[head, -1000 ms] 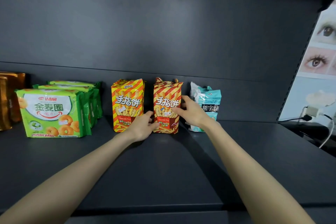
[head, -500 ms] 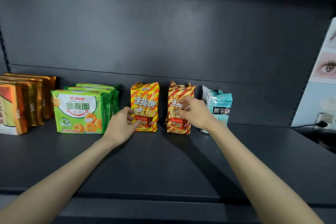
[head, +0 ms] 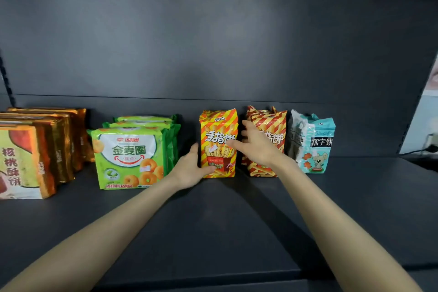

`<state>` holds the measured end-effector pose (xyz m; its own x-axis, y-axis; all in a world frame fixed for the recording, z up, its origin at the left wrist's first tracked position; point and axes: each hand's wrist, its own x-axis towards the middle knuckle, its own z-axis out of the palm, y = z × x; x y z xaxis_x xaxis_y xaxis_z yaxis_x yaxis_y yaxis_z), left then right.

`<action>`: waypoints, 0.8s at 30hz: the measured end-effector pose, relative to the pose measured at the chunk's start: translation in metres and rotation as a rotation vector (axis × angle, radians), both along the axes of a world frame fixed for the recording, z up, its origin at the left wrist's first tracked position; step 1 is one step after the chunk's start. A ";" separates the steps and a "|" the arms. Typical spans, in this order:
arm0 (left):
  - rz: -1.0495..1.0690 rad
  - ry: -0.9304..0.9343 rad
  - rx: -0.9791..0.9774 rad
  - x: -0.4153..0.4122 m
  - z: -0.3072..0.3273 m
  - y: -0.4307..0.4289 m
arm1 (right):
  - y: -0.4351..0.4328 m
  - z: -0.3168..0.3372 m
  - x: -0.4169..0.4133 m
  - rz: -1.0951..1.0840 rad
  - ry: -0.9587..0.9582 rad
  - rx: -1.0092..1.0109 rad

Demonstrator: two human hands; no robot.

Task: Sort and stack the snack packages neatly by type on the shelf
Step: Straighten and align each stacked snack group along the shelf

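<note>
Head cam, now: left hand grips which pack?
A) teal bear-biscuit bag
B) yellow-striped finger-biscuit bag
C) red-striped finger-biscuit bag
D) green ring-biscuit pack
B: the left hand wraps the lower left edge of the yellow-striped finger-biscuit bag, thumb on its front.

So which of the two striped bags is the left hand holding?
The yellow-orange bag, the one beside the green packs; the left hand grips its lower left edge. The red-striped bag stands to its right, behind the right hand.

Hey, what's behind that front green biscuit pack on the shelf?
Two more green packs stand right behind the front green pack, only their tops and right edges showing. Their fronts are covered.
</note>
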<state>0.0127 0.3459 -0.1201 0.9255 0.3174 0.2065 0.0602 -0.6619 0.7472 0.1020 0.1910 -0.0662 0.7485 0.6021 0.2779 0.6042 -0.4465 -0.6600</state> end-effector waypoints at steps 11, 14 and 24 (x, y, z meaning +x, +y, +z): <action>-0.097 0.000 -0.049 0.022 -0.007 0.020 | 0.025 -0.005 0.012 0.009 0.153 0.071; -0.102 0.005 -0.050 0.024 -0.009 0.023 | 0.029 -0.007 0.016 0.014 0.177 0.073; -0.079 0.001 -0.063 0.021 -0.013 0.029 | 0.039 -0.012 0.016 0.029 0.134 0.085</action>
<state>0.0337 0.3753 -0.1326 0.9486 0.2552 0.1872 0.0105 -0.6166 0.7872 0.1182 0.2303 -0.0782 0.7647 0.6030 0.2272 0.5200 -0.3693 -0.7702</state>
